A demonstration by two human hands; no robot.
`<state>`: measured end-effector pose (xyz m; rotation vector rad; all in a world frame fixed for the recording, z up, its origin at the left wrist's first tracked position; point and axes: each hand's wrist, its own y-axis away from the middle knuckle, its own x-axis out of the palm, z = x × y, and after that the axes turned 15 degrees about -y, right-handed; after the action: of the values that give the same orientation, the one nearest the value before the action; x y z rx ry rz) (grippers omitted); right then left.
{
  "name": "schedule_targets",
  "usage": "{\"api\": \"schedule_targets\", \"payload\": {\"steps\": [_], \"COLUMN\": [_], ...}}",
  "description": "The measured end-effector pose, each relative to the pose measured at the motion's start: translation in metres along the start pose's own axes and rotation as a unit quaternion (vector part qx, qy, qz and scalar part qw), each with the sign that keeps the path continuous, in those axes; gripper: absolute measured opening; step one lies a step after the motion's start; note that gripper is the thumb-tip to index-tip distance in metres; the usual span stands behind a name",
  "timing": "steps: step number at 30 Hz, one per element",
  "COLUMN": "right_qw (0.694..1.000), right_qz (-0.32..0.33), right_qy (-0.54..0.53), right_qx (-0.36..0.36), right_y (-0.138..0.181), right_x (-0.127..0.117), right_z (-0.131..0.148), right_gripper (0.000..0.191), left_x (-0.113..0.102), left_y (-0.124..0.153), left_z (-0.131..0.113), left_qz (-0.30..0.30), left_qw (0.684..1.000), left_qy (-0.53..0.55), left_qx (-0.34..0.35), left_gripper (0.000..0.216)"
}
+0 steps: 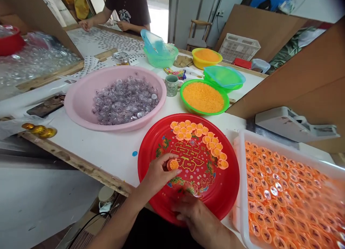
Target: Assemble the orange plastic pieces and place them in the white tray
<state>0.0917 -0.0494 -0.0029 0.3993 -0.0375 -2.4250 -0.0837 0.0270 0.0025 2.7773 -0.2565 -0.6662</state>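
Orange cup (174, 165), up in the left hand (158, 171), pinched between thumb and curled fingers above the red tray (229, 189)! The right hand (192, 209) is a blur over the tray's near side, and I can't tell how far open it is or whether it holds anything. Now the lettering: big gold-outlined characters mid-tray, a small 財 to their right. Across the way, a dark shirt (138, 12) reads "CALIFORNIA"; the green mug (171, 84) carries print too small to read.
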Motion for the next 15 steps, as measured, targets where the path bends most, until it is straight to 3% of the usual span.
{"api": "schedule_targets", "payload": {"steps": [2, 4, 6, 8, 11, 15], "right_qw": [0.997, 0.978, 0.93, 0.866, 0.797, 0.768], "right_qz": [-0.055, -0.149, -0.237, -0.291, -0.324, -0.327], "right_qy": [-0.052, -0.133, -0.262, -0.39, -0.499, -0.545], "right_qx": [0.012, 0.053, 0.098, 0.113, 0.099, 0.073], "right_y": [0.006, 0.008, 0.006, 0.003, -0.005, -0.012], "right_x": [-0.003, -0.008, -0.016, -0.026, -0.04, -0.046], "right_z": [-0.01, -0.021, -0.03, -0.032, -0.027, -0.019], "right_gripper": [0.029, 0.021, 0.013, 0.021, 0.027, 0.024], "left_x": [0.004, 0.008, 0.012, 0.015, 0.02, 0.025], "left_y": [-0.001, -0.002, -0.002, -0.001, 0.0, 0.0], "left_z": [-0.001, -0.002, -0.003, -0.006, -0.013, -0.018], "left_qz": [0.031, 0.065, 0.104, 0.14, 0.151, 0.136], "left_qw": [0.998, 0.993, 0.983, 0.97, 0.967, 0.973], "left_qy": [0.037, 0.086, 0.146, 0.194, 0.2, 0.174], "left_qx": [-0.03, -0.044, -0.045, -0.042, -0.046, -0.062], "left_gripper": [0.04, 0.041, 0.04, 0.038, 0.036, 0.032]}}
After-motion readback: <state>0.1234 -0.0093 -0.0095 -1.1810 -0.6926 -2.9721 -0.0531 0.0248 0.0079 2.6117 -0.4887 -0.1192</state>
